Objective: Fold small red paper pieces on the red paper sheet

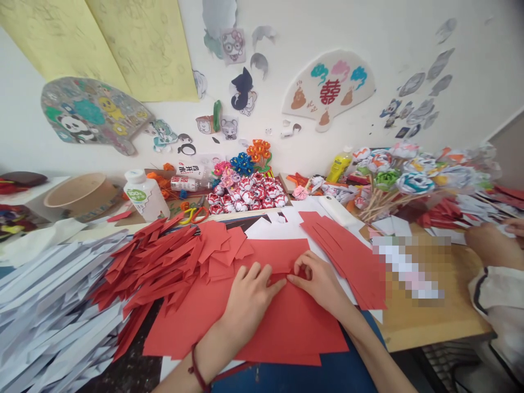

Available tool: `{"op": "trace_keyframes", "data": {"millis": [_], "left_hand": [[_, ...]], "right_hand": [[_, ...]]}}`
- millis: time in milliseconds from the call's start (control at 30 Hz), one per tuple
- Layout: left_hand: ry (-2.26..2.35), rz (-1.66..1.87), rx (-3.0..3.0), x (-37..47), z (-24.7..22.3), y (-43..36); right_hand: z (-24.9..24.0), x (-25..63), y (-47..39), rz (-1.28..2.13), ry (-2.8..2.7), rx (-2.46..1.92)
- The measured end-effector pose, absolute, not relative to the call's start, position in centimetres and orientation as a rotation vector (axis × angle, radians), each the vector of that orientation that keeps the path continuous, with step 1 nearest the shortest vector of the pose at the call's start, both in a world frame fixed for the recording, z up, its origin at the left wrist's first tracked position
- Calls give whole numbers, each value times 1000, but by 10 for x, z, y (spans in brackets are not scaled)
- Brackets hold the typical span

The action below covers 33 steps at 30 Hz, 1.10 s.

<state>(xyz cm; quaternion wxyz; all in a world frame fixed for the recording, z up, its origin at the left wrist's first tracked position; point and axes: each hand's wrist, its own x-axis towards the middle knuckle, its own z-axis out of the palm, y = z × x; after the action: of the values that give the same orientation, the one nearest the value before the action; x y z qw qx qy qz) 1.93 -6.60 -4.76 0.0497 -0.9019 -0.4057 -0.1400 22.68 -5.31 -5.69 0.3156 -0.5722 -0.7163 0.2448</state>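
Note:
A red sheet of paper (278, 255) lies under my hands, with its lower edge bent up between them. My left hand (249, 292) presses on this sheet, its thumb and fingers gripping the edge. Thumb and curled fingers of my right hand (315, 278) pinch the same edge a little to the right. Beneath it spreads a stack of larger red sheets (303, 333). Left of my hands, folded red paper strips (159, 262) lie in a heap, beside a pile of folded white strips (53, 305).
Flat red strips (347, 256) lie on white paper at the right. Red-and-white paper flowers (249, 194) fill a box behind, near scissors (192, 215) and a white bottle (146, 196). A person's arm (487, 243) and more paper flowers (413, 172) are at the right.

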Motion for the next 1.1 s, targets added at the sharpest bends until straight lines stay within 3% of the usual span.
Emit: {"op": "trace_keyframes", "data": {"millis": [367,667,900,1100], "left_hand": [[-1180,-293,-2597,-13,-49,-75],[-1457,-553,-2660,-7,-39,-76],[-1322,-316,-2614,-1,-47,-75],[-1416,-360,-2747,1,-20,-65]], "right_hand": [[-58,237,-49,756,-1924,-1440],[-58,239,-48,740,-1980,-1415],[-58,237,-52,693,-1984,-1422],[-43,227,-49,649,-2011,-1419]]}}
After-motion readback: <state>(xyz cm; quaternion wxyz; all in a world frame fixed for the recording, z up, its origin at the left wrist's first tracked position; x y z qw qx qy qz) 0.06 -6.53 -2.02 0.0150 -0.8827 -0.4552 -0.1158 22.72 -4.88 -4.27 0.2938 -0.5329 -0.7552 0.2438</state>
